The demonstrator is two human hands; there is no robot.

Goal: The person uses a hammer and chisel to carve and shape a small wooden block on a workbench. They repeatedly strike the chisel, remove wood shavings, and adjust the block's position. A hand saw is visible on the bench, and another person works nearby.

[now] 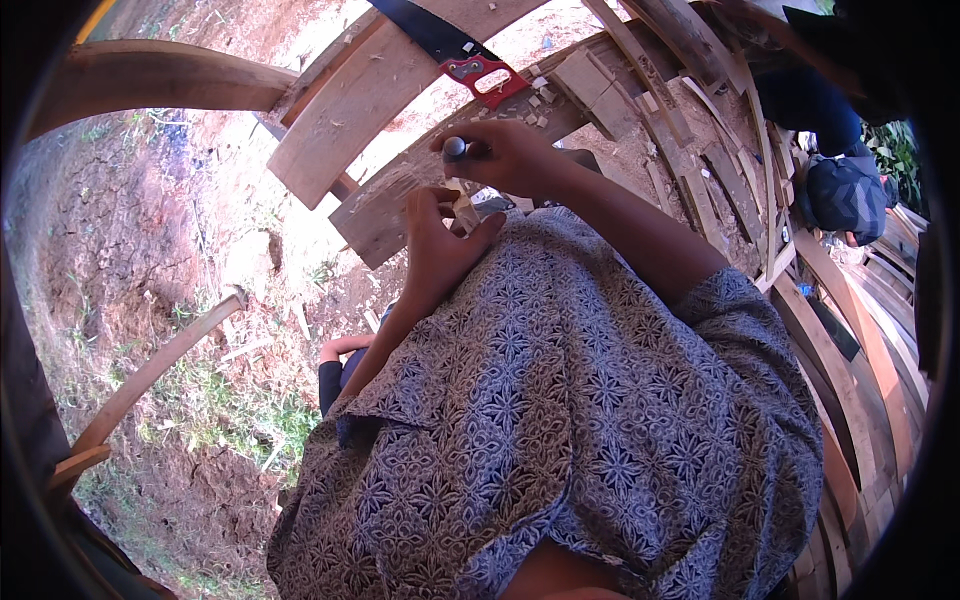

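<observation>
My right hand (515,158) is closed round a tool with a round grey end (455,148), held upright so that the end faces up. Its lower part is hidden behind my fingers. Just below it, my left hand (440,245) curls its thumb and fingers about a small pale wood block (465,213). Both hands are over the near side of a rough plank (372,218), close to my patterned shirt. Beyond them, a handsaw (485,80) with a red handle and dark blade lies across the boards, with small wood chips beside it.
Another plank (345,120) lies farther off at the left. Wood offcuts (595,92) and long battens (720,190) are scattered at the right, near a person in dark clothes (845,195). Another person's forearm (345,347) shows at the left, above grassy ground (225,400).
</observation>
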